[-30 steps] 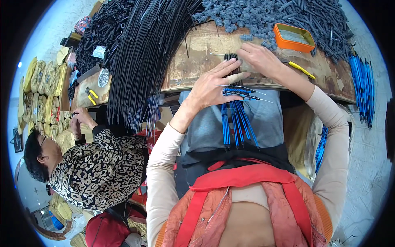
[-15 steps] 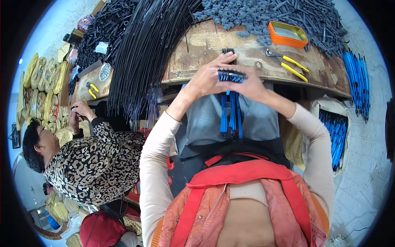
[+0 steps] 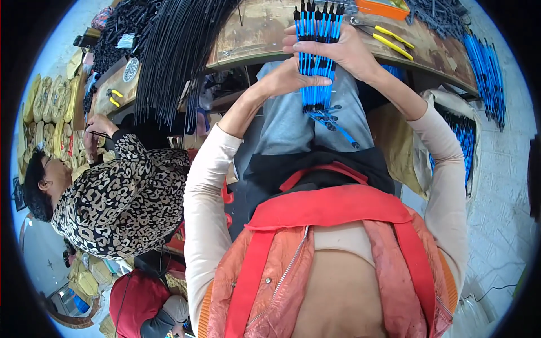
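A bundle of thin blue rods with black tips and black bands [image 3: 316, 34] is held upright over my lap. My left hand [image 3: 284, 77] wraps its lower part from the left, with the thumb across the front. Higher up, my right hand [image 3: 352, 53] grips it from the right, its thumb also lying across the rods. Below the bundle, a few similar blue pieces with black ends [image 3: 332, 123] stick out at an angle over my lap. The fingers behind the bundle are partly hidden.
On the worktable [image 3: 256, 34] lie yellow-handled pliers [image 3: 389, 42], an orange tin [image 3: 386, 8], grey fittings [image 3: 437, 22] and long black rods [image 3: 174, 50]. Blue rods hang off the right edge [image 3: 487, 79]; more fill a bag [image 3: 465, 138]. A co-worker [image 3: 118, 194] sits at left.
The bundle has turned from end-on to upright, showing its length. Both hands now grip its sides. The whole view has shifted, so the table sits higher in it.
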Demonstrator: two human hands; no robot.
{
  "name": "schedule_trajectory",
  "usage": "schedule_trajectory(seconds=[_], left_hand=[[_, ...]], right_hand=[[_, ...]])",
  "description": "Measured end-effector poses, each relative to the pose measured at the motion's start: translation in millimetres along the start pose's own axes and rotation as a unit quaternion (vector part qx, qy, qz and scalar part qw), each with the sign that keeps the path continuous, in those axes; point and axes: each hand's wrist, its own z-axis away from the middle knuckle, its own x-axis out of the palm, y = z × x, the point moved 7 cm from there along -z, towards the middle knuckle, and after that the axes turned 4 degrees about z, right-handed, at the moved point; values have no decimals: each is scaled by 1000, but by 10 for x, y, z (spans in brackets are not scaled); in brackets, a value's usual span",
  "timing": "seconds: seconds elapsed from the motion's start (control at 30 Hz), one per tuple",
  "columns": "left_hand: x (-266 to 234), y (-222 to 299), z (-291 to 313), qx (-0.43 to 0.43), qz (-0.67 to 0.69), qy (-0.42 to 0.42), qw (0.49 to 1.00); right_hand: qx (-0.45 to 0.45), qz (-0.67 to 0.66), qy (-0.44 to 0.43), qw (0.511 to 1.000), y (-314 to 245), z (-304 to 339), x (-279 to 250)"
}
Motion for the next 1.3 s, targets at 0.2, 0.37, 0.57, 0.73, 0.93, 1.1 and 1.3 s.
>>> schedule_trajectory(seconds=[0.2,0.37,0.57,0.73,0.93,1.1,1.3], left_hand=[[-19,-320,-65,-55,9,6,998],[-68,-22,121,-67,-69,-56,994],[-1093,543,-267,-94,-38,168,981],[-1059,589,-1237,107,-415,267,863],[-1214,541,-1064,177,-350,278,877],[-1157,326,-276,-6,96,287,953],[-1180,516,220,40,64,322,944]], right_hand=[[4,-68,1,998,365,-68,-89],[63,-60,40,995,441,5,-163],[106,-117,43,987,250,157,-78],[114,-93,28,989,357,34,-93],[110,-138,28,984,340,-37,-121],[110,-138,36,984,361,-33,-106],[117,-101,18,988,331,-49,-20]])
